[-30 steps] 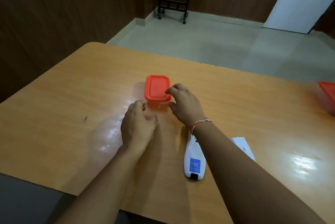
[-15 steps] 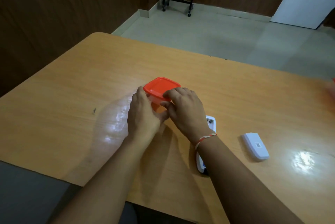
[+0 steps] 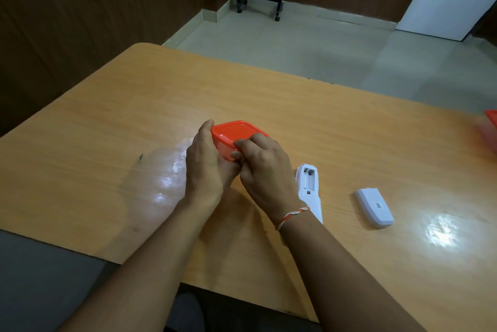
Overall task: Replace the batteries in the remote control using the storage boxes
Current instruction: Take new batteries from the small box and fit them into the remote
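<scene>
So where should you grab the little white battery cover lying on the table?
Take the battery cover across its two long edges, coming straight down from above with the right hand. It lies flat on the table, long and narrow, with bare wood on both sides, so fingers fit on each side. The right hand seems the nearer one, but it now grips the orange-lidded box.

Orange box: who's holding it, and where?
Both hands: the left hand grips the small box by its left side; the right hand pinches the lid's near edge.
</scene>
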